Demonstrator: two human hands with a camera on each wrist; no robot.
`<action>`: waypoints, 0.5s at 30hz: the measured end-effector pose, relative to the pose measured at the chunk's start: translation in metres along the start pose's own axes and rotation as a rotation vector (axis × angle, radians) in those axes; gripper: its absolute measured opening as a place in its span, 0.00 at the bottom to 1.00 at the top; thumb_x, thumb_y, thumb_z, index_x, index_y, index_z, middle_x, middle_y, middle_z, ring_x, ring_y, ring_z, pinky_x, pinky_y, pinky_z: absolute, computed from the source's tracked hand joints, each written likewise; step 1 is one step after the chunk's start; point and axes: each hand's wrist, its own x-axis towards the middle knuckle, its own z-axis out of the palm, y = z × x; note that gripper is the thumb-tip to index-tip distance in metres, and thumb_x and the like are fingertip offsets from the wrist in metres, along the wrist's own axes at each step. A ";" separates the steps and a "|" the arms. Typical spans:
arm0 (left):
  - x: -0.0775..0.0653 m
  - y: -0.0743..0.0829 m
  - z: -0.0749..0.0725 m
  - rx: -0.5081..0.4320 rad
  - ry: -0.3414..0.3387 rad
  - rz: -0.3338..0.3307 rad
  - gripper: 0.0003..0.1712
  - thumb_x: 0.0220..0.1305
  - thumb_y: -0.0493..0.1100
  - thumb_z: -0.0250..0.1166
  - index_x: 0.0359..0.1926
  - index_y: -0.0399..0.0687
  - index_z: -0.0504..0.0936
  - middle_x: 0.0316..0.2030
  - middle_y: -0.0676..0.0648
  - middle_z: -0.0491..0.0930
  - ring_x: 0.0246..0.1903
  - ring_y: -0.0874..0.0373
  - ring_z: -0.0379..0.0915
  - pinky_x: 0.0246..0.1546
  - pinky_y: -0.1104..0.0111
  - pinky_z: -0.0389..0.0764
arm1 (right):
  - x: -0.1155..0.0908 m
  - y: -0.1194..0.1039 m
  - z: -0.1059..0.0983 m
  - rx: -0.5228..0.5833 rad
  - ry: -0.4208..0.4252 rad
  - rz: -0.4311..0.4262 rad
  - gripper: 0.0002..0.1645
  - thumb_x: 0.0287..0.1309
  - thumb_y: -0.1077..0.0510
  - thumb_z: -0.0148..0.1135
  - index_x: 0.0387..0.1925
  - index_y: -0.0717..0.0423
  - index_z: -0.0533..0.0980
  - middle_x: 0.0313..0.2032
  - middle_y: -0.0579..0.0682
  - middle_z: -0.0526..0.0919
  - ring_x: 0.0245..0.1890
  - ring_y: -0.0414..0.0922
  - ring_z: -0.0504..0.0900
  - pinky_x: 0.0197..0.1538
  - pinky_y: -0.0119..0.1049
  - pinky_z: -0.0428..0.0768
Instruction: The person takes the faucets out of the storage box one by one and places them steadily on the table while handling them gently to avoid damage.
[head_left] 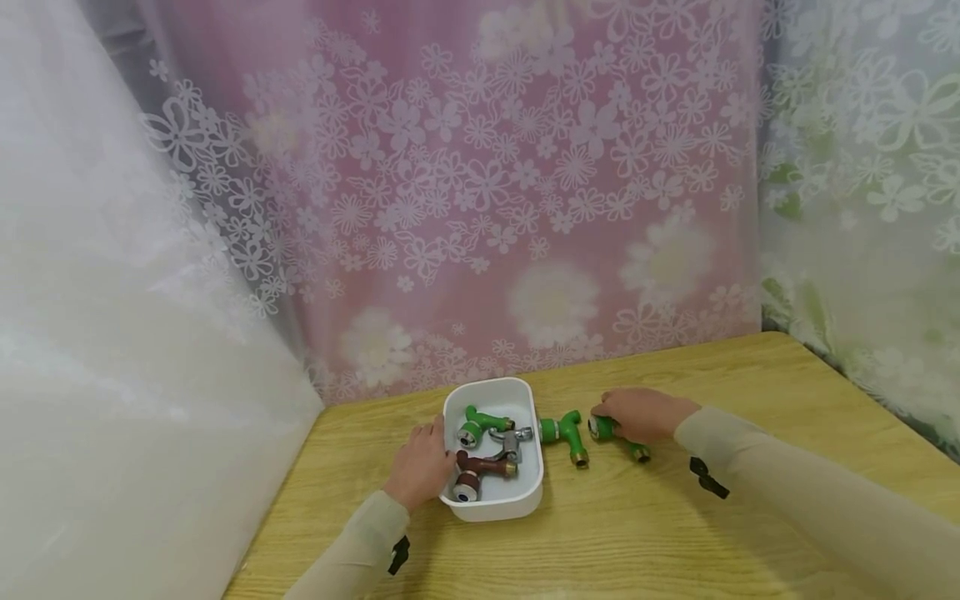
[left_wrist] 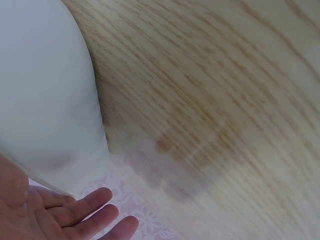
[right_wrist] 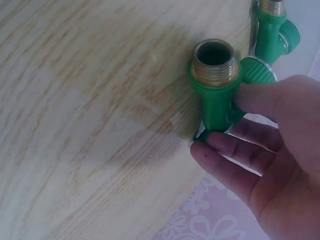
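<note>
A white plastic tub [head_left: 491, 508] holds a green tap [head_left: 489, 421], a silver tap [head_left: 513, 446] and a dark red tap [head_left: 483, 467]. My left hand [head_left: 422, 467] rests at the tub's left rim, its fingers [left_wrist: 95, 202] loosely extended and spread along the outside. To the right of the tub, my right hand [head_left: 641, 414] grips another green tap [right_wrist: 215, 102] by its body, thumb on one side and fingers on the other. Its threaded brass end faces the right wrist camera. Between this hand and the tub lies a further green tap [head_left: 572, 437].
Everything stands on a wood-grain table [head_left: 600, 542]. A pink flowered curtain [head_left: 480, 208] hangs along its back edge. White sheeting [head_left: 135, 333] closes the left side, and a pale green flowered curtain [head_left: 870, 208] hangs on the right.
</note>
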 end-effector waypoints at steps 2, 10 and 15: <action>0.000 0.001 -0.001 -0.002 0.000 -0.003 0.40 0.71 0.48 0.59 0.76 0.36 0.58 0.66 0.36 0.71 0.67 0.41 0.67 0.62 0.46 0.74 | 0.001 0.000 0.000 -0.004 0.003 0.000 0.22 0.64 0.62 0.65 0.59 0.55 0.79 0.54 0.56 0.83 0.54 0.55 0.82 0.55 0.51 0.81; -0.001 0.002 -0.002 -0.009 0.011 -0.005 0.39 0.71 0.47 0.58 0.76 0.37 0.58 0.66 0.37 0.72 0.65 0.42 0.68 0.60 0.46 0.75 | 0.007 -0.003 0.000 -0.009 0.015 -0.004 0.21 0.64 0.62 0.66 0.59 0.54 0.79 0.55 0.58 0.83 0.54 0.56 0.82 0.55 0.52 0.81; -0.002 0.003 -0.003 -0.014 0.000 -0.008 0.39 0.71 0.47 0.58 0.76 0.38 0.57 0.66 0.37 0.72 0.66 0.42 0.67 0.60 0.46 0.75 | 0.011 -0.004 0.004 -0.021 0.012 -0.004 0.21 0.65 0.62 0.65 0.59 0.55 0.79 0.55 0.60 0.82 0.55 0.57 0.81 0.56 0.52 0.81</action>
